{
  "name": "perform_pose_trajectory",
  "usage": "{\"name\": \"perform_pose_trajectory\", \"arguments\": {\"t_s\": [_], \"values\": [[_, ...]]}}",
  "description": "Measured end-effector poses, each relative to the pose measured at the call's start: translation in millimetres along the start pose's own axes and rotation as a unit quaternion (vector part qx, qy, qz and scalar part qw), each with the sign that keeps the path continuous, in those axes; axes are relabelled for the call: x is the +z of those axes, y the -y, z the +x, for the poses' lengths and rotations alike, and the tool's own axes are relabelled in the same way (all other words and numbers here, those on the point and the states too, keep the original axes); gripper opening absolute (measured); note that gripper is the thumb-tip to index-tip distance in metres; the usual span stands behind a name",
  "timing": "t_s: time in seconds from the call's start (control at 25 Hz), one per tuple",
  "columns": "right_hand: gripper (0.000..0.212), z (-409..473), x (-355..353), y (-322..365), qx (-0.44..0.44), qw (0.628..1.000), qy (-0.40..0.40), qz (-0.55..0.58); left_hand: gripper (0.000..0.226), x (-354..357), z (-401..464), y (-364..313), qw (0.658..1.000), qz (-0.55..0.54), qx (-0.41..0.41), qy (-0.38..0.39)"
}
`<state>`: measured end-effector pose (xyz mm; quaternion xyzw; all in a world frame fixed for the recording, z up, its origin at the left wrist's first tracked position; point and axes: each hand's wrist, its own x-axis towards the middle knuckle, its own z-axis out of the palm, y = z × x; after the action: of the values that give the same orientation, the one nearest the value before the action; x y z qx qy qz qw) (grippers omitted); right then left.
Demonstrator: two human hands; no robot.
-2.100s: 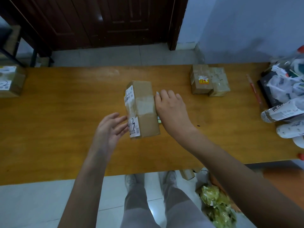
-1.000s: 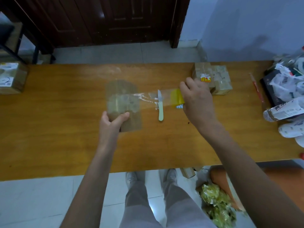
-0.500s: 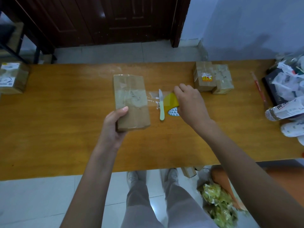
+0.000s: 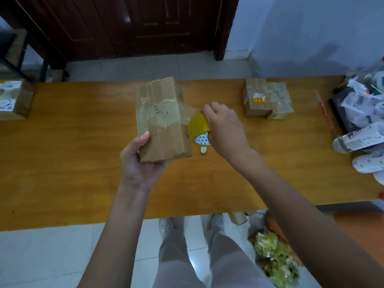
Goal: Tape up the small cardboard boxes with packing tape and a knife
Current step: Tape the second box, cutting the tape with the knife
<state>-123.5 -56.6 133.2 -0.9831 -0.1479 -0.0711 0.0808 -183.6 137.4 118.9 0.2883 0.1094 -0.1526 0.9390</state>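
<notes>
L hand (image 4: 139, 163) grips the box (image 4: 161, 119) by its near end, lifted over the counter (image 4: 62, 163), long axis running away from the person. R hand (image 4: 225, 129) grips the tape roll (image 4: 198, 126) just right of box; strip crosses the box's width. Knife (image 4: 203, 150) handle peeks out below the roll, nearest R hand.

Left hand (image 4: 141, 163) grips the near end of a box (image 4: 161, 119), lifted and tilted above the tabletop (image 4: 72, 163). Right hand (image 4: 225, 129) holds a yellow tape roll (image 4: 198, 125) just beside the box's right side; clear tape runs from roll across the box top. A pale knife handle (image 4: 203, 150) peeks out under the roll. Two taped boxes (image 4: 267, 100) sit touching at far right, another box (image 4: 14, 99) at left edge, bags and bottles (image 4: 361, 121) at right.
</notes>
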Motion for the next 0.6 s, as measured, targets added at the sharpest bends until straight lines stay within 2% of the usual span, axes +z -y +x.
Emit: {"name": "perform_pose_trajectory", "arguments": {"t_s": [0.08,0.16,0.28,0.48,0.6], "values": [[0.041,0,1,6,0.002,1.000,-0.002,0.002,0.059,2,2,1,0.999,-0.028,-0.018,0.033],[0.042,0,2,11,0.005,1.000,0.004,0.003,0.062,3,4,3,0.998,-0.038,-0.029,0.052],[0.043,0,5,15,-0.004,1.000,0.015,-0.012,0.061,3,7,1,0.994,-0.033,-0.046,0.089],[0.023,2,0,17,-0.008,0.999,0.013,-0.028,0.053,4,13,1,0.987,-0.001,-0.072,0.145],[0.019,4,-6,15,0.007,0.999,0.003,-0.036,0.052,2,20,-1,0.990,0.048,-0.070,0.116]]}}
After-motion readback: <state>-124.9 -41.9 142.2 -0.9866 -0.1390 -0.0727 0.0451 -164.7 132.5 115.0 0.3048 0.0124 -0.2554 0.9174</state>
